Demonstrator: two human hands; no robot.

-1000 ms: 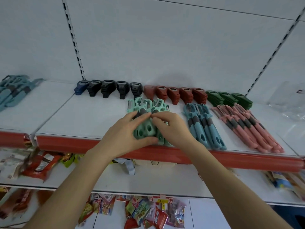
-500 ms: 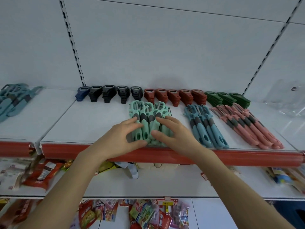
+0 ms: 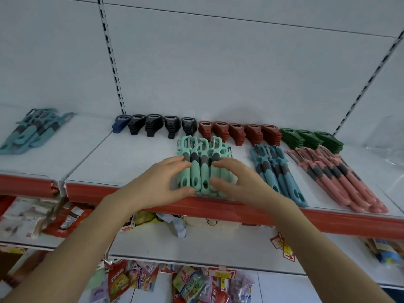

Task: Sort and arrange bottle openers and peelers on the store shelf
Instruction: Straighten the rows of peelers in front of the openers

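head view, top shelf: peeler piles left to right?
teal peelers → mint peelers → blue peelers → pink peelers

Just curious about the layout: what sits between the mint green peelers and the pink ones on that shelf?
The blue peelers lie there side by side, as the head view shows.

Held both bare forearms extended forward and converging, bare left hand point(image 3: 161, 182) palm down with fingers straight and thumb spread low, bare right hand point(image 3: 242, 182) palm down beside it, fingers loosely bent, fingertips near but apart.
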